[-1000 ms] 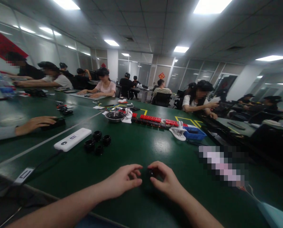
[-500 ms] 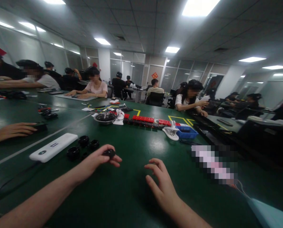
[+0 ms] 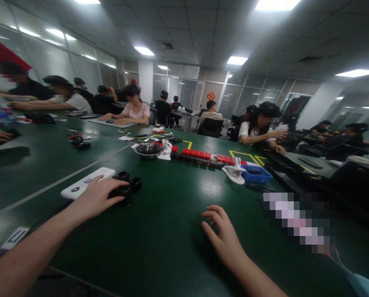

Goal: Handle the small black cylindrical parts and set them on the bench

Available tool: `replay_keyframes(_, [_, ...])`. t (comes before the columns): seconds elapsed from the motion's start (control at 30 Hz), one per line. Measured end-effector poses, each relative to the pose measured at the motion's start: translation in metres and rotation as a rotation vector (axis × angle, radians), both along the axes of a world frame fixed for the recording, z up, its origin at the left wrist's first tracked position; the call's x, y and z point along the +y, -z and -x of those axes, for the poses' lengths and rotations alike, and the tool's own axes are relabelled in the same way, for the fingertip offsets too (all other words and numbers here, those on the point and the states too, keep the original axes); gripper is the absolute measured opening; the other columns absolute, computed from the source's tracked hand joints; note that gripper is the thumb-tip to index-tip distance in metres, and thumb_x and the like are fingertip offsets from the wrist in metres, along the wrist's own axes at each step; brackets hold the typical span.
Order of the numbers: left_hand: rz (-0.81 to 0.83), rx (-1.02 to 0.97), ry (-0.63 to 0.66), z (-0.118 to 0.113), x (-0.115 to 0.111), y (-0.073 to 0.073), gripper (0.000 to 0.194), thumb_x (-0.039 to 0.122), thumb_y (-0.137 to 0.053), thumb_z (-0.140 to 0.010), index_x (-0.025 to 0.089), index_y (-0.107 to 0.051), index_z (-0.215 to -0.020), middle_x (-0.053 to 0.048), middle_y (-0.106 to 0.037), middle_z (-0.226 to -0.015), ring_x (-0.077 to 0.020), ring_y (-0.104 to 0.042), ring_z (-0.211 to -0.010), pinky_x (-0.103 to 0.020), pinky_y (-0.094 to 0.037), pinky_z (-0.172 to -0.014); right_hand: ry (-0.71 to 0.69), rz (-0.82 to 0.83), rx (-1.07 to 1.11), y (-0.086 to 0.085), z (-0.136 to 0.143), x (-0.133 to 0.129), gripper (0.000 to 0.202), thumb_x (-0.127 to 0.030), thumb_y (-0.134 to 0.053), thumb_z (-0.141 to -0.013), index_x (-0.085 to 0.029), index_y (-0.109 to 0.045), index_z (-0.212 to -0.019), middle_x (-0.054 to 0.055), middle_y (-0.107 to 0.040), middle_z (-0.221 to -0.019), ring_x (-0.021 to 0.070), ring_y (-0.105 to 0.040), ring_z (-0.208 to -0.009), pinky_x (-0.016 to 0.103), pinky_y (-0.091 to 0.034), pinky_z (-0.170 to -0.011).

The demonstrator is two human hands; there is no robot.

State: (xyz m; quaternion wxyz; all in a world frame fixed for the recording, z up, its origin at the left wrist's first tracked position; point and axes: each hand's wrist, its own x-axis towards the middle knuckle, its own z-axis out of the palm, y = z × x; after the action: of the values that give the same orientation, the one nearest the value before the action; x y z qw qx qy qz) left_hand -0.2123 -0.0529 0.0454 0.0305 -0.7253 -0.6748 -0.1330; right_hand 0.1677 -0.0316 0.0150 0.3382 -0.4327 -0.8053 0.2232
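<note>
My left hand (image 3: 99, 196) reaches over a cluster of black round parts (image 3: 136, 184), its thumb and fingers around one of them; whether it grips that part is hard to tell. Just behind the wrist and fingers lies a white power bank-like box (image 3: 76, 187), partly covered by the hand. My right hand (image 3: 221, 231) hovers over the green table (image 3: 172, 231) with fingers curved and apart, holding nothing.
Beyond my hands stand a round metal dish (image 3: 147, 151), red strips (image 3: 196, 154), a white clamp-like object (image 3: 234, 171) and a blue tray (image 3: 257, 174). A blurred pink item (image 3: 298, 222) lies right. People sit around the table.
My left hand has moved left to the black parts; the dark piece earlier between its fingers no longer shows separately. The view has shifted, and the other person's hand at left has drawn back.
</note>
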Motion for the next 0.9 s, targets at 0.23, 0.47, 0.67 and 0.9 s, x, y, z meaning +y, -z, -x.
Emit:
replay_keyframes(0.23, [0.109, -0.049, 0.067, -0.001, 0.006, -0.004, 0.038, 0.033, -0.06, -0.068, 0.03, -0.059, -0.105, -0.002, -0.06, -0.11, -0.0262, -0.047, -0.111, -0.046, -0.006, -0.105, -0.016, 0.005, 0.005, -0.002, 0.001, 0.002, 0.015, -0.025, -0.048, -0.081, -0.021, -0.06, -0.09, 0.008, -0.053, -0.103, 0.0226, -0.056, -0.089, 0.034, -0.05, -0.072])
replay_keyframes(0.47, [0.014, 0.113, 0.073, -0.007, 0.005, -0.002, 0.05, 0.036, -0.069, -0.059, 0.027, -0.058, -0.107, -0.007, -0.05, -0.122, -0.0314, -0.037, -0.118, -0.052, 0.005, -0.102, -0.082, 0.002, 0.014, -0.007, 0.001, -0.001, 0.014, -0.023, -0.048, -0.081, -0.021, -0.06, -0.087, 0.008, -0.055, -0.098, 0.0218, -0.057, -0.087, 0.033, -0.049, -0.072])
replay_keyframes(0.67, [-0.233, 0.186, -0.137, -0.004, -0.009, -0.009, 0.069, 0.056, -0.06, -0.067, 0.017, -0.043, -0.122, -0.013, -0.034, -0.132, -0.0328, -0.026, -0.123, -0.052, 0.0, -0.101, -0.108, -0.01, 0.037, -0.009, -0.001, -0.004, 0.015, -0.023, -0.048, -0.081, -0.022, -0.061, -0.088, 0.008, -0.054, -0.101, 0.0241, -0.053, -0.097, 0.035, -0.047, -0.078])
replay_keyframes(0.9, [-0.284, -0.452, -0.183, 0.026, -0.007, -0.002, 0.053, 0.045, -0.027, -0.091, 0.008, -0.03, -0.128, -0.012, -0.031, -0.136, -0.0243, -0.027, -0.124, -0.034, -0.018, -0.103, -0.068, 0.061, 0.082, -0.002, 0.012, 0.001, 0.019, -0.024, -0.047, -0.08, -0.02, -0.06, -0.092, 0.009, -0.056, -0.101, 0.0243, -0.054, -0.094, 0.037, -0.046, -0.078])
